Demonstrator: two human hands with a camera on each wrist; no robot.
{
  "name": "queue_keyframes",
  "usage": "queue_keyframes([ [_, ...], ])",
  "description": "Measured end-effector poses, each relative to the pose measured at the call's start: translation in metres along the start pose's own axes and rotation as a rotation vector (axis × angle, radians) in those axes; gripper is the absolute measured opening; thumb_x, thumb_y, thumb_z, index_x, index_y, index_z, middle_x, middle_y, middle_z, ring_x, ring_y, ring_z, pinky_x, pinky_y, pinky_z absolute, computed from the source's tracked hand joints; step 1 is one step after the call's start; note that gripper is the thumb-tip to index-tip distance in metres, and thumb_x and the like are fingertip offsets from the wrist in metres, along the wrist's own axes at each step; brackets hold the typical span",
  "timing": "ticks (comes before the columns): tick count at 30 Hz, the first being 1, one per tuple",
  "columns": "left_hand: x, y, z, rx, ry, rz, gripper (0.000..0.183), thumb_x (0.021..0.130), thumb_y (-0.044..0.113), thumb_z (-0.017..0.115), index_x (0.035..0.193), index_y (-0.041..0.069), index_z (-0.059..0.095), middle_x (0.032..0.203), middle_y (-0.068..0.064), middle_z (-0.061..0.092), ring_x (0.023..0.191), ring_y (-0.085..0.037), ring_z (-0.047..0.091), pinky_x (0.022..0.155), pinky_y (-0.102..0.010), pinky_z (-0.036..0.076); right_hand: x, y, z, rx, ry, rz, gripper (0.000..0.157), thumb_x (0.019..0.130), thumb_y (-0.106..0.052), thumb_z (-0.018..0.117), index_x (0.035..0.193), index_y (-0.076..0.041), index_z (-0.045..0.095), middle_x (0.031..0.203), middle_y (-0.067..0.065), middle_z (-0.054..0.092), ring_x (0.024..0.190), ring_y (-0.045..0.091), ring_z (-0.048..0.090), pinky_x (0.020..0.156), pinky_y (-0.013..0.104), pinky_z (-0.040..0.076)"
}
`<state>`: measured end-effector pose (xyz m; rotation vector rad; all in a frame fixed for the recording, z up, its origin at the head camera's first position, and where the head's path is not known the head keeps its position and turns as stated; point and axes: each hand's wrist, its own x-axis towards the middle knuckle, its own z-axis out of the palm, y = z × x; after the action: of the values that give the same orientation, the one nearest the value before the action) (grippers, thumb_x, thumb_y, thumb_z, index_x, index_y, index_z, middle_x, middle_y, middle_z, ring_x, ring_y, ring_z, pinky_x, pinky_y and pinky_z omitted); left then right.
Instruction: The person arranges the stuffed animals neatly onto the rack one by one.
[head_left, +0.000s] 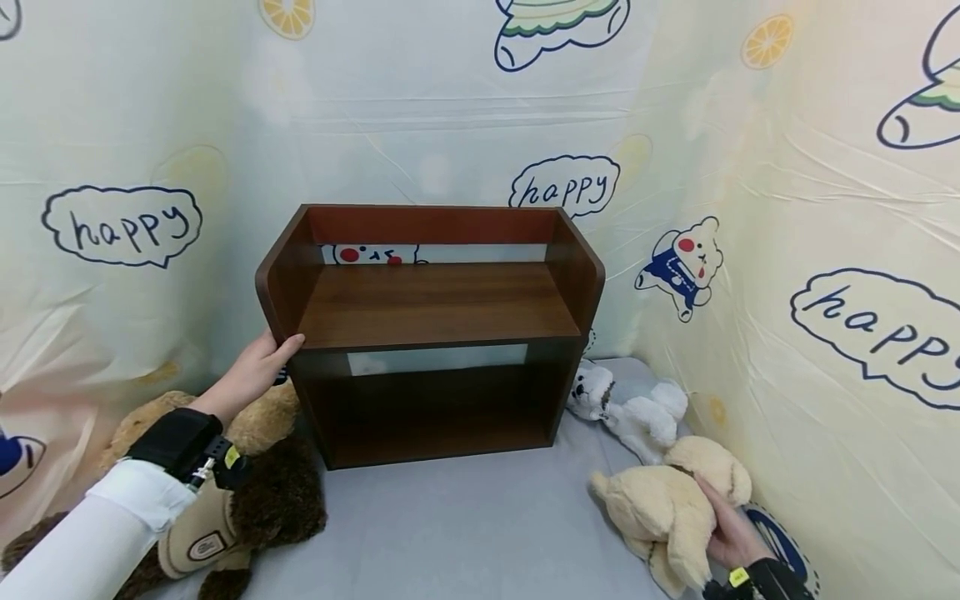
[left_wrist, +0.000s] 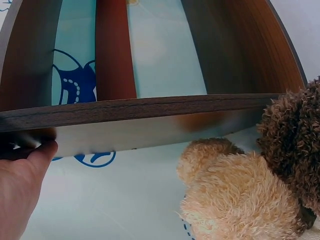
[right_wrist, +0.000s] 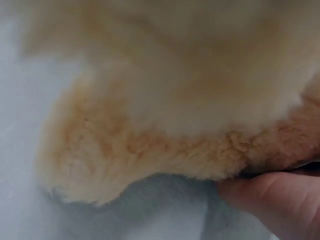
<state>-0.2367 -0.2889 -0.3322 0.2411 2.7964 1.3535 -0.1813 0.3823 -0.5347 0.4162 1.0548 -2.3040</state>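
A dark brown two-tier wooden shelf [head_left: 442, 304] stands in the middle of the head view. My left hand [head_left: 258, 367] grips its left side panel, thumb over the front edge at the middle board. In the left wrist view that hand [left_wrist: 22, 185] shows at the panel's edge [left_wrist: 150, 107], with the fingers partly hidden. At the lower right, my right hand [head_left: 731, 529] holds a cream plush toy [head_left: 652, 508] by its side near the neck. Close up in the right wrist view, the thumb [right_wrist: 275, 200] presses into the plush fur [right_wrist: 85, 155].
Brown and tan plush toys [head_left: 281, 492] lie left of the shelf, under my left forearm. A white plush dog [head_left: 645, 417] lies between the shelf and the cream toy. Grey cloth [head_left: 465, 525] covers the surface. Printed curtains [head_left: 420, 125] hang behind and at both sides.
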Motion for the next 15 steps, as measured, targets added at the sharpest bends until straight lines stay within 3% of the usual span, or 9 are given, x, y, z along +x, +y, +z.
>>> queue_keyframes([
  [8, 0.001, 0.0, 0.001, -0.011, -0.006, 0.015, 0.069, 0.098, 0.042, 0.027, 0.145, 0.006, -0.009, 0.148, -0.027, 0.001, 0.132, -0.048, 0.006, 0.097, -0.066, 0.013, -0.001, 0.005, 0.007, 0.014, 0.163, -0.083, 0.025, 0.092, -0.041, 0.048, 0.088, -0.02, 0.062, 0.095, -0.007, 0.063, 0.092, 0.007, 0.06, 0.09, 0.024, 0.044],
  [15, 0.0, -0.001, 0.001, -0.034, -0.006, 0.039, 0.067, 0.099, 0.04, 0.027, 0.145, 0.006, -0.009, 0.148, -0.027, 0.0, 0.133, -0.048, 0.004, 0.097, -0.066, 0.013, 0.0, 0.004, 0.014, -0.001, 0.219, -0.119, 0.022, 0.092, -0.04, 0.05, 0.089, -0.022, 0.062, 0.095, -0.009, 0.063, 0.093, 0.004, 0.058, 0.091, 0.022, 0.042],
])
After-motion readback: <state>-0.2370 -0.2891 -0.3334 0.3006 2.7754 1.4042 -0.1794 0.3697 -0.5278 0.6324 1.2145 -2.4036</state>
